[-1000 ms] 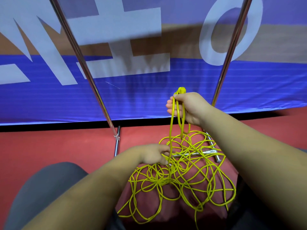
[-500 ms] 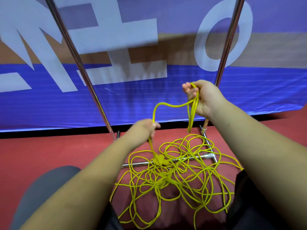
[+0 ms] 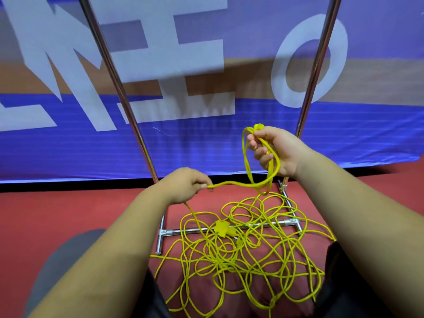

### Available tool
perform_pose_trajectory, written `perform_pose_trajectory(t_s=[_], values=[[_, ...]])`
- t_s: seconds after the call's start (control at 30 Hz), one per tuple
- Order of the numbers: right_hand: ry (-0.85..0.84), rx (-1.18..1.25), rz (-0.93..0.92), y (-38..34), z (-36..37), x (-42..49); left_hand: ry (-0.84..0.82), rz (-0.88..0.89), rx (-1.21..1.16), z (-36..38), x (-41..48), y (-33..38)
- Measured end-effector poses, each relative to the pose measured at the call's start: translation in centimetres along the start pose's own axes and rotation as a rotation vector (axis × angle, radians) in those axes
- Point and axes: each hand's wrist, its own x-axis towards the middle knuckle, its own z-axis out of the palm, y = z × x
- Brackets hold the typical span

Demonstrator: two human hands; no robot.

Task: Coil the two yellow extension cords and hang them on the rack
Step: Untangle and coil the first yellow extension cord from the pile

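Observation:
A tangle of yellow extension cord (image 3: pixel 241 255) lies heaped on the red floor over the rack's base, with a yellow plug block (image 3: pixel 222 227) near its middle. My right hand (image 3: pixel 275 152) is raised and grips a few loops of the cord, which hang below the fingers. My left hand (image 3: pixel 183 187), lower and to the left, pinches the strand that runs from those loops down into the heap. The chrome rack (image 3: pixel 128 111) stands just behind, its two uprights rising out of view; its top bar is hidden.
A blue banner (image 3: pixel 206 138) with large white letters hangs right behind the rack. The rack's chrome base bars (image 3: pixel 183 231) lie on the red floor under the cord. My knees show at the bottom left and right.
My left hand rose from the heap, drawing a strand up and out to the left. My right hand turned, and the loops in it grew by one.

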Motion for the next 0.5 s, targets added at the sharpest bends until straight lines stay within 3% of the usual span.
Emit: perform_pose_trajectory(t_s=[0.1,0.37,0.5], values=[[-0.002,-0.033,0.027,0.1,-0.2,-0.1,-0.079,-0.082,0.051,0.6,-0.1,-1.4],[-0.003,-0.237,0.07,1.2,-0.1,0.3,0.014,-0.198,0.068,1.7,0.5,-2.2],[0.006,-0.424,0.13,2.0,-0.4,0.8,0.097,-0.183,-0.057,2.2,1.0,-2.0]])
